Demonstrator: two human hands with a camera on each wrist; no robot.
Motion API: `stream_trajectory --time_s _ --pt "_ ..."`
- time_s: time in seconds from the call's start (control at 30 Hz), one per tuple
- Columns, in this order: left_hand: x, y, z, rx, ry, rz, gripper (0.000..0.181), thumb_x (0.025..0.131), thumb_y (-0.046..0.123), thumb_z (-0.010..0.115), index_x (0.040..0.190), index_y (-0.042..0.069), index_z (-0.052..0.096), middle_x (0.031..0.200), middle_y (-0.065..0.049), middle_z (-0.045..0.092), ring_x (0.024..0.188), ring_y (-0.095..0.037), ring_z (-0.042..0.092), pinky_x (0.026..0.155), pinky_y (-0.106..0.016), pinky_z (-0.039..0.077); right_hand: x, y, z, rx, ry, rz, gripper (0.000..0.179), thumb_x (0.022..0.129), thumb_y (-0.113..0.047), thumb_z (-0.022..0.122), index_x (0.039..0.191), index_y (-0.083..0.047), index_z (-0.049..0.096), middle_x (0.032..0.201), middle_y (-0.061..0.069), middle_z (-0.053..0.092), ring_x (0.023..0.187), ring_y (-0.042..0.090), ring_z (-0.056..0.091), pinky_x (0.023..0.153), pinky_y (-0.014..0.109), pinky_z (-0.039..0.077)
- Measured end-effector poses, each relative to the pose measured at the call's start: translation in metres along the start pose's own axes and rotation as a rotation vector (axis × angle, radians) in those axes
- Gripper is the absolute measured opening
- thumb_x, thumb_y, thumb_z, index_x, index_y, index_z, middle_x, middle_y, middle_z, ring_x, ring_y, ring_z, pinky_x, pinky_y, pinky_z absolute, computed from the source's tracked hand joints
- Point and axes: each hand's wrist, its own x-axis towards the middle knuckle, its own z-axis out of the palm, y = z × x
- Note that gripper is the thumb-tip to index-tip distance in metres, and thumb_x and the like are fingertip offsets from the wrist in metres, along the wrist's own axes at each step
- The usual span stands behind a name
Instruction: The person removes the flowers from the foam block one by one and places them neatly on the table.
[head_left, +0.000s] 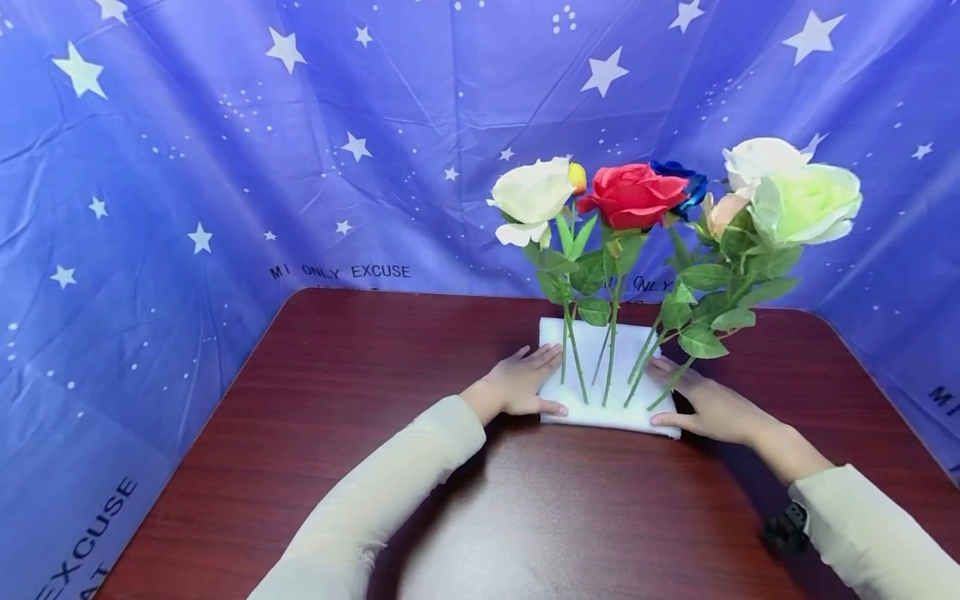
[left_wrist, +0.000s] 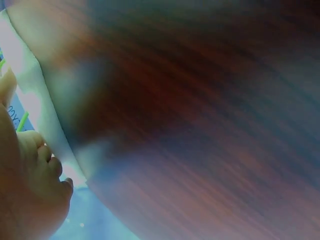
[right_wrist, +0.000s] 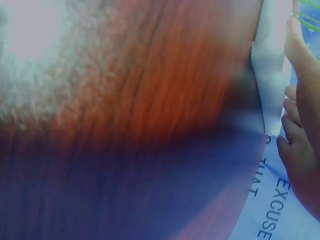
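A white foam block (head_left: pixel 600 422) lies on the table, with several artificial flowers standing in it by their green stems. My left hand (head_left: pixel 521 383) rests at the block's left edge, thumb on its front corner and fingers extended. At the opposite edge, my right hand (head_left: pixel 712 408) touches the block in a similar way, its fingertips partly behind stems. A white rose (head_left: pixel 528 196) stands on the left and a red rose (head_left: pixel 633 196) in the middle. Toward the right lean a pale green rose (head_left: pixel 813 204) and a white rose (head_left: pixel 761 160).
Behind the red rose show a blue rose (head_left: pixel 696 187) and, further left, a yellow bud (head_left: pixel 577 178). A peach bud (head_left: pixel 723 215) sits beside the green rose. The dark red wooden table (head_left: pixel 360 350) is backed by a blue star-printed cloth (head_left: pixel 420 108).
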Motion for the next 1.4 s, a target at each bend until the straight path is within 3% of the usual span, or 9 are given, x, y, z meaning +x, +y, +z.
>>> stream_trajectory --time_s 0.2,0.33,0.43,0.57,0.8,1.0,1.2,1.33,1.4 --pt "0.008 0.005 -0.001 -0.003 -0.004 -0.002 0.092 0.091 0.07 0.039 0.155 0.013 0.007 0.165 0.001 0.0 0.153 -0.015 0.002 0.129 -0.037 0.008 -0.004 0.004 -0.001 0.005 0.034 -0.027 0.071 0.083 -0.036 0.074 0.14 -0.003 0.048 0.143 0.025 0.046 0.125 0.044 0.051 0.1 0.005 0.027" --pt "0.01 0.007 -0.002 -0.01 -0.007 -0.007 0.092 0.09 0.07 0.04 0.155 0.013 0.007 0.165 0.001 0.0 0.153 -0.015 0.002 0.129 -0.037 0.007 -0.007 0.003 -0.001 -0.049 -0.001 -0.015 0.069 0.087 -0.038 0.069 0.141 -0.001 0.046 0.145 0.025 0.044 0.127 0.043 0.049 0.105 0.02 0.035" --pt "0.01 0.008 -0.003 -0.012 -0.009 -0.007 0.093 0.09 0.07 0.04 0.155 0.013 0.007 0.165 0.001 0.0 0.153 -0.015 0.002 0.129 -0.037 0.007 -0.007 0.002 -0.001 -0.089 -0.02 0.005 0.068 0.089 -0.039 0.067 0.141 -0.001 0.045 0.146 0.024 0.043 0.128 0.041 0.049 0.098 0.04 0.042" --pt "0.009 0.008 -0.004 -0.013 -0.008 -0.014 0.093 0.09 0.07 0.04 0.155 0.013 0.006 0.165 0.001 0.0 0.153 -0.014 0.002 0.129 -0.037 0.007 -0.004 0.002 0.0 -0.099 -0.027 0.015 0.067 0.089 -0.039 0.066 0.142 -0.002 0.046 0.148 0.024 0.042 0.13 0.041 0.048 0.097 0.046 0.043" --pt "0.008 0.008 -0.006 -0.01 -0.007 -0.025 0.092 0.09 0.071 0.039 0.156 0.015 0.006 0.165 0.002 0.0 0.153 -0.012 0.002 0.129 -0.035 0.006 0.001 0.003 0.0 -0.045 -0.04 0.025 0.068 0.089 -0.04 0.066 0.141 -0.001 0.046 0.149 0.026 0.039 0.131 0.044 0.045 0.1 0.034 0.039" --pt "0.005 0.01 -0.007 -0.043 -0.009 -0.022 0.092 0.09 0.071 0.04 0.156 0.014 0.006 0.165 0.002 0.0 0.153 -0.012 0.001 0.129 -0.034 0.005 0.001 0.004 -0.001 -0.013 -0.075 0.038 0.071 0.09 -0.042 0.065 0.142 0.0 0.044 0.149 0.029 0.038 0.132 0.044 0.044 0.1 0.042 0.042" --pt "0.007 0.014 -0.006 -0.035 -0.007 -0.027 0.091 0.091 0.068 0.04 0.155 0.013 0.006 0.165 0.001 0.0 0.153 -0.014 0.001 0.129 -0.035 0.005 -0.001 0.006 -0.002 -0.014 -0.038 0.015 0.069 0.088 -0.04 0.068 0.14 0.0 0.047 0.147 0.027 0.042 0.13 0.044 0.047 0.1 0.015 0.034" --pt "0.011 0.017 -0.005 -0.024 0.001 -0.031 0.092 0.09 0.07 0.039 0.155 0.014 0.007 0.165 0.001 0.002 0.153 -0.013 0.002 0.129 -0.037 0.008 -0.002 0.009 -0.004 -0.01 -0.025 0.002 0.068 0.087 -0.038 0.07 0.139 0.001 0.048 0.145 0.029 0.043 0.129 0.045 0.047 0.1 0.015 0.034" --pt "0.012 0.017 -0.004 -0.044 0.004 -0.034 0.093 0.09 0.07 0.041 0.156 0.013 0.007 0.165 0.001 0.003 0.153 -0.013 0.003 0.129 -0.037 0.009 -0.003 0.009 -0.004 -0.005 -0.013 -0.015 0.068 0.087 -0.036 0.07 0.138 0.002 0.048 0.144 0.029 0.044 0.128 0.045 0.047 0.104 0.008 0.031"
